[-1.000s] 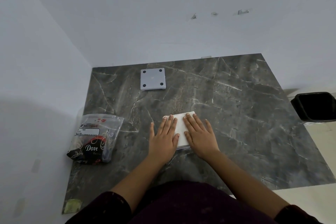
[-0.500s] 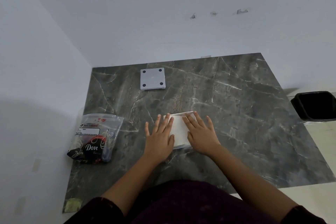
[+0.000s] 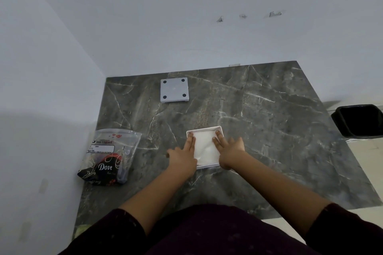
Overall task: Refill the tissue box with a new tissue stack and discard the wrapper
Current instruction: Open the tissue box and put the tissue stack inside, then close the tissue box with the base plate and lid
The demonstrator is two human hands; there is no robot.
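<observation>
A white square tissue box [image 3: 208, 165] lies open on the dark marble floor slab, with a white tissue stack [image 3: 204, 145] inside it. My left hand [image 3: 185, 154] rests flat on the box's left side, fingertips in the far left corner. My right hand [image 3: 227, 148] lies on the right side, fingers pressing the stack near the far right corner. The box's grey base plate [image 3: 174, 92], with four dark feet facing up, lies apart further back. A clear plastic wrapper [image 3: 109, 155] printed "Dove" lies to the left of the box.
A black bin [image 3: 359, 121] stands at the right beyond the slab's edge. White walls close in on the left and at the back. My dark-clothed lap fills the bottom of the view.
Both hands have slid apart toward the box's sides, uncovering the tissue stack and the box rim. The wrapper and base plate have stayed put.
</observation>
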